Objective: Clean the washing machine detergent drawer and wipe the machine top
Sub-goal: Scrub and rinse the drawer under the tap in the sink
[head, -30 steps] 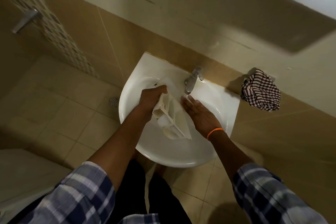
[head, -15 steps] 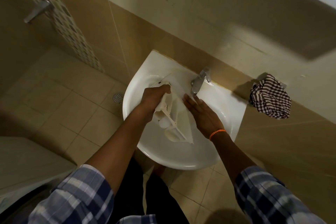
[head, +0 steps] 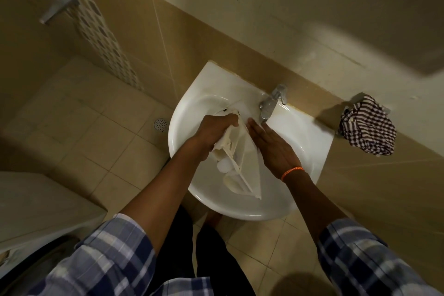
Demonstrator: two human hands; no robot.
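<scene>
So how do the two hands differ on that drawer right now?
The left hand curls round the top end of the detergent drawer and grips it; the right hand lies flat with straight fingers against the drawer's side. The right wrist wears an orange band; the left wrist is bare. Both are over the sink, below the tap.

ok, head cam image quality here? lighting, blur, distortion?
Head view: dim, warm light; wide-angle bend bows the wall lines; edges smear, sharpest near the sink. Soft glare on its rim; the checked cloth throws a dark shadow leftward. Detergent drawer low-contrast against the basin, left hand gripping it, right hand flat.
</scene>
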